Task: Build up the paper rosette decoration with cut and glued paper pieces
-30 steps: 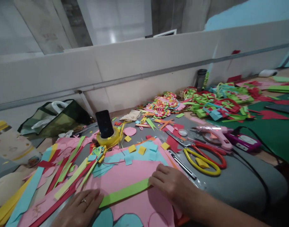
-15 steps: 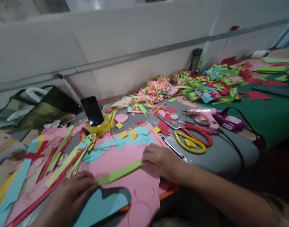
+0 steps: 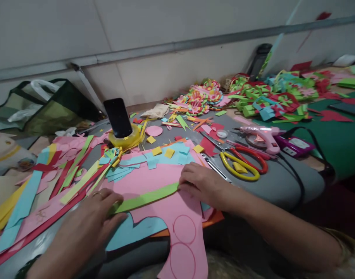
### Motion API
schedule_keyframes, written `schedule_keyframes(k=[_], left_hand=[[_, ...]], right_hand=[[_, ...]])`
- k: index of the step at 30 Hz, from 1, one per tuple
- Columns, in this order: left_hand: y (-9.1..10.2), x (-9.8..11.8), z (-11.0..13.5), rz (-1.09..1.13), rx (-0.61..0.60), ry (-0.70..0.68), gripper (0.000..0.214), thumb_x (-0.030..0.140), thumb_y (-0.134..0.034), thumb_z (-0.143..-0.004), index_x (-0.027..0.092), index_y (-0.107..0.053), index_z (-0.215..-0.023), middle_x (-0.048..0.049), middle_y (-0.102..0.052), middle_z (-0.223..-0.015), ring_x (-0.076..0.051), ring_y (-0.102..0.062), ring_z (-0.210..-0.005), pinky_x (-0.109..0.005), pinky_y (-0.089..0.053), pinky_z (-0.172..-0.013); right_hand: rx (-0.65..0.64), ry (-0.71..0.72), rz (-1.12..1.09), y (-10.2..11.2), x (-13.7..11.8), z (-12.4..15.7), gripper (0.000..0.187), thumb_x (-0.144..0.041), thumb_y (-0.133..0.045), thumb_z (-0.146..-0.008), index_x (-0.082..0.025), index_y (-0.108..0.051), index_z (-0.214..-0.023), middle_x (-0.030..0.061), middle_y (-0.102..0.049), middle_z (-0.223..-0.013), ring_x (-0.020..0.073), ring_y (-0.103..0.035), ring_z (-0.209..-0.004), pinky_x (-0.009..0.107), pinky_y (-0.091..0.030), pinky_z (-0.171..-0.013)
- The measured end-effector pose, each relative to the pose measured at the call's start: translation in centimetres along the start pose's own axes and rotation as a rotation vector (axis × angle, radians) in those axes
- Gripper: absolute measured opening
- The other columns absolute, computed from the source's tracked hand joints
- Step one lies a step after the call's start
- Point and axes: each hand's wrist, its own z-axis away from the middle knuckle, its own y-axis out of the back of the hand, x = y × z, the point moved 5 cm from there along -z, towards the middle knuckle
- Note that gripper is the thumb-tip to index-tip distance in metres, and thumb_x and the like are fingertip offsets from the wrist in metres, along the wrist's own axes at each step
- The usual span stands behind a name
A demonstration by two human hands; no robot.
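A long green paper strip (image 3: 148, 197) stretches between my two hands, over a pink paper sheet (image 3: 185, 207) with drawn circles. My left hand (image 3: 103, 209) pinches the strip's left end, thumb below and fingers above. At the other end, my right hand (image 3: 199, 182) closes its fingers on the strip. Under the pink sheet lies blue paper (image 3: 139, 230) with an orange edge. Small blue pieces (image 3: 181, 153) and yellow squares (image 3: 169, 153) rest on the sheet's far part.
Red-and-yellow-handled scissors (image 3: 240, 164), a cutter knife (image 3: 215, 168) and a pink glue gun (image 3: 264, 137) lie to the right. A phone (image 3: 118, 116) leans on a yellow tape roll (image 3: 128, 141). Coloured paper strips (image 3: 75, 174) cover the left; paper flowers (image 3: 200, 97) are piled behind.
The view has shifted, so the table items appear higher and some farther right. Both hands still hold the green strip, and more of the pink sheet's lower part shows.
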Motion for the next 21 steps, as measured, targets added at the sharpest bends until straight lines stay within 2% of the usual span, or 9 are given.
schedule_keyframes(k=[2,5,7,9,12,15,18,21], left_hand=[[-0.3,1.8,-0.4,-0.052,0.089,-0.090,0.031,0.043,-0.054,-0.084,0.024,-0.063,-0.107,-0.0069,-0.065,-0.108,-0.027,-0.060,-0.100,-0.039,-0.048,-0.080],[-1.0,4.1,-1.6,-0.010,0.136,-0.182,0.050,0.049,-0.052,-0.086,0.018,-0.051,-0.125,-0.0115,-0.061,-0.116,-0.028,-0.056,-0.104,-0.043,-0.044,-0.087],[-1.4,4.7,-2.7,0.042,0.094,-0.179,0.049,0.050,-0.051,-0.086,0.018,-0.052,-0.123,-0.0113,-0.062,-0.111,-0.027,-0.056,-0.099,-0.042,-0.044,-0.082],[-1.7,4.8,-3.5,0.094,0.019,-0.156,0.035,0.046,-0.054,-0.086,0.019,-0.059,-0.107,-0.0078,-0.062,-0.098,-0.025,-0.056,-0.090,-0.038,-0.043,-0.074],[-2.0,4.6,-3.9,0.180,-0.034,-0.124,0.016,0.034,-0.061,-0.082,0.019,-0.060,-0.087,-0.0038,-0.059,-0.087,-0.021,-0.055,-0.082,-0.033,-0.042,-0.068],[-2.0,4.9,-3.7,0.258,-0.007,-0.139,0.009,0.024,-0.057,-0.085,0.020,-0.060,-0.092,-0.0040,-0.059,-0.094,-0.020,-0.055,-0.088,-0.032,-0.043,-0.074],[-2.0,6.1,-3.7,0.194,-0.022,-0.195,0.015,0.024,-0.049,-0.091,0.020,-0.064,-0.090,-0.0044,-0.060,-0.092,-0.020,-0.055,-0.088,-0.032,-0.043,-0.075],[-1.7,7.1,-4.0,0.042,-0.054,-0.222,0.021,0.029,-0.049,-0.091,0.018,-0.064,-0.082,-0.0052,-0.062,-0.086,-0.021,-0.056,-0.082,-0.033,-0.041,-0.068]], right_hand=[[0.067,0.122,0.109,0.3,-1.0,0.0,0.017,-0.015,-0.050,-0.090,-0.014,-0.064,-0.081,0.0069,-0.061,-0.083,0.0168,-0.053,-0.079,0.028,-0.045,-0.069],[0.247,0.314,0.265,1.2,-2.7,0.6,0.021,-0.012,-0.044,-0.093,-0.013,-0.063,-0.084,0.0103,-0.063,-0.092,0.0187,-0.053,-0.085,0.032,-0.047,-0.074],[0.334,0.418,0.336,1.6,-3.6,1.2,0.021,-0.011,-0.043,-0.093,-0.013,-0.062,-0.088,0.0115,-0.063,-0.101,0.0202,-0.053,-0.093,0.035,-0.047,-0.080],[0.342,0.467,0.369,1.5,-3.9,1.5,0.021,-0.012,-0.042,-0.093,-0.014,-0.063,-0.089,0.0113,-0.063,-0.103,0.0207,-0.053,-0.096,0.037,-0.047,-0.081],[0.189,0.420,0.323,0.6,-3.1,1.2,0.024,-0.010,-0.040,-0.093,-0.013,-0.063,-0.091,0.0112,-0.063,-0.097,0.0200,-0.053,-0.091,0.035,-0.048,-0.077],[0.069,0.323,0.228,-0.3,-2.1,0.6,0.024,-0.010,-0.040,-0.093,-0.012,-0.064,-0.090,0.0101,-0.064,-0.091,0.0184,-0.052,-0.085,0.031,-0.047,-0.073],[0.060,0.206,0.101,-0.5,-1.4,0.2,0.023,-0.016,-0.044,-0.094,-0.014,-0.065,-0.085,0.0084,-0.063,-0.086,0.0172,-0.053,-0.083,0.030,-0.047,-0.074],[0.056,0.093,-0.027,-0.6,-0.8,0.0,0.020,-0.019,-0.047,-0.093,-0.015,-0.065,-0.086,0.0080,-0.063,-0.086,0.0174,-0.054,-0.086,0.030,-0.047,-0.076]])
